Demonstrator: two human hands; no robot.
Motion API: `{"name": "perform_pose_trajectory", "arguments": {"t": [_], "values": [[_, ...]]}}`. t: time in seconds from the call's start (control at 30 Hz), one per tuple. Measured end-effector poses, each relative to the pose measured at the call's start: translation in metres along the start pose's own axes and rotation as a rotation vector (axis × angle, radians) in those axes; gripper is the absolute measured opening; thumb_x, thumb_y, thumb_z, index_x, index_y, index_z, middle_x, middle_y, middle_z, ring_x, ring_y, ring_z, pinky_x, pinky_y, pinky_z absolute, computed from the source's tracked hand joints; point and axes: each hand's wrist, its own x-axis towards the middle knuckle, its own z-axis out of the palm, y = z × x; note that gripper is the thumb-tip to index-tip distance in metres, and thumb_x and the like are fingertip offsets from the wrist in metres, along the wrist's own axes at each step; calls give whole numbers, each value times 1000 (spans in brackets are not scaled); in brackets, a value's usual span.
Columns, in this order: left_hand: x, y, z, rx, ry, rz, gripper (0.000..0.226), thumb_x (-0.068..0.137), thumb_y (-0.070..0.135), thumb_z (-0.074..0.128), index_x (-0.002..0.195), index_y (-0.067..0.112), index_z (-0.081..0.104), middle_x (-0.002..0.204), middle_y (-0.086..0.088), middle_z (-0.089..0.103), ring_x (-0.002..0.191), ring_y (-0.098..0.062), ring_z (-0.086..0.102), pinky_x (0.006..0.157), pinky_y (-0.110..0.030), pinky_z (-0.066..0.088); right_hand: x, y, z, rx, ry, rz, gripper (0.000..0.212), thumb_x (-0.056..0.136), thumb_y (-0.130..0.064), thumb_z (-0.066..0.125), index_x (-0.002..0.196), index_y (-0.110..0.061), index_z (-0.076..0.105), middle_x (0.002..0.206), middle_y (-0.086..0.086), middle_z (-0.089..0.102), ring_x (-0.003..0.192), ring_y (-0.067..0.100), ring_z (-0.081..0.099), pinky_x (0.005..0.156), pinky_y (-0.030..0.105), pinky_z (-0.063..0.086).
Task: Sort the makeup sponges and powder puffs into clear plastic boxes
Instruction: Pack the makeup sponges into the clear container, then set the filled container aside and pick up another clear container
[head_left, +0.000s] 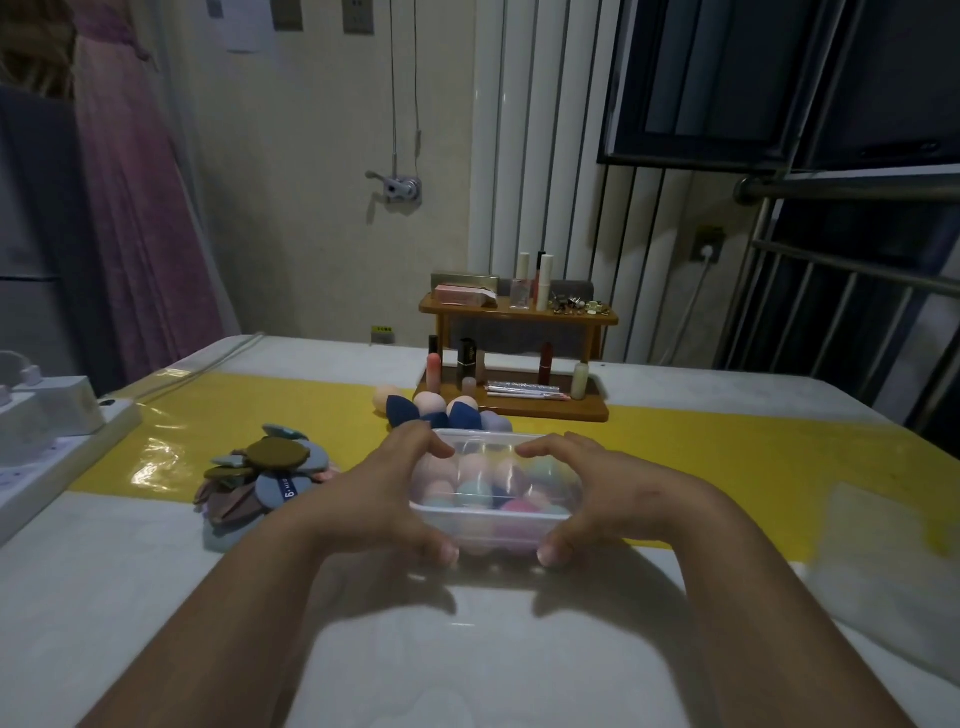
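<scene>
Clear plastic box (493, 525) sits at centre frame on the white surface (493, 665), where a yellow band runs across behind it. I cannot tell whether its base is fully down or raised a little. A wooden rack (519, 410) of cosmetics stands at the far side, just above centre frame, out of the working zone. The left hand (384, 493) and right hand (613, 493) each wrap one end of the box, with thumbs on the near wall and fingers curled over the far rim. A symmetrical two-sided hold like this probably keeps the box level so the load does not shift, or presses a lid home. The glare on top makes it unclear whether a lid is on. The powder puffs (265, 478) lie in an overlapping heap at left of centre, well apart from the box and apparently unsorted. Pink, teal and blue sponges in the box (475, 491) fill it close to the rim. The loose sponges (434, 402), dark blue and peach, sit just behind the box, so that sort is judged incomplete.
</scene>
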Motion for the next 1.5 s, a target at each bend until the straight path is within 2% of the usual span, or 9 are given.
{"name": "perform_pose_trajectory", "arguments": {"t": [0.27, 0.37, 0.47, 0.63, 0.73, 0.87, 1.2, 1.33, 1.5], "values": [[1, 1, 4, 66, 114, 30, 77, 53, 55, 86, 114, 50, 38, 121, 33, 29, 110, 1, 41, 83, -15, 43, 5, -3, 5, -58, 66, 28, 97, 53, -45, 93, 129, -57, 34, 139, -10, 33, 113, 18, 47, 90, 33, 51], [0, -2, 2, 13, 68, 1, 72, 50, 62, 80, 110, 55, 40, 118, 41, 30, 107, 9, 42, 79, -14, 42, 4, 1, 3, 60, 26, 17, 88, 52, -63, 86, 128, -57, 40, 140, -12, 34, 117, 17, 47, 95, 38, 52], [1, 0, -1, -315, 90, -62, 53, 61, 71, 70, 108, 55, 51, 124, 27, 46, 107, 1, 51, 76, -24, 50, 2, 4, 1, 356, 58, 47, 76, 55, -82, 70, 122, -54, 49, 127, -10, 51, 109, 19, 59, 91, 43, 57], [13, 5, 4, -511, 487, -291, 26, 92, 33, 66, 116, 27, 57, 115, 0, 60, 93, -17, 61, 58, -30, 51, 8, 14, 0, 604, 195, 202, 66, 77, -44, 81, 131, -43, 44, 118, 4, 60, 81, 23, 71, 67, 40, 61], [13, 7, 5, -528, 470, -417, 17, 92, 27, 64, 104, 15, 62, 104, -12, 62, 86, -32, 66, 62, -43, 62, 7, 18, 1, 701, 137, 276, 51, 78, -32, 81, 121, -27, 55, 110, 13, 66, 57, 23, 66, 53, 34, 55], [10, 12, 9, -485, 500, -390, 22, 90, 28, 70, 90, 7, 65, 91, -13, 67, 76, -30, 69, 63, -41, 63, 11, 18, 2, 670, 216, 290, 38, 78, -32, 79, 109, -20, 61, 104, 14, 67, 62, 29, 63, 65, 46, 60], [16, 47, 50, -890, 402, -274, 7, 92, 26, 68, 95, 20, 72, 92, -3, 74, 82, -21, 71, 48, -21, 53, 3, 30, -2, 423, 642, 361, 26, 84, -34, 69, 108, -30, 59, 95, 1, 63, 83, 23, 63, 69, 35, 56], [26, 54, 62, -838, 223, -147, 15, 94, 33, 64, 108, 29, 69, 89, 14, 75, 84, -5, 72, 56, -22, 56, -10, 40, -2, 166, 787, 382, 21, 94, -34, 59, 109, -27, 71, 115, 3, 69, 100, 26, 62, 79, 29, 48], [46, 67, 70, -535, 189, -126, 26, 96, 48, 55, 117, 35, 60, 95, 18, 68, 91, -8, 66, 58, -18, 56, -25, 46, 6, -81, 853, 299, 35, 95, -24, 45, 119, -22, 71, 140, 2, 53, 119, 30, 52, 96, 32, 41]]}}
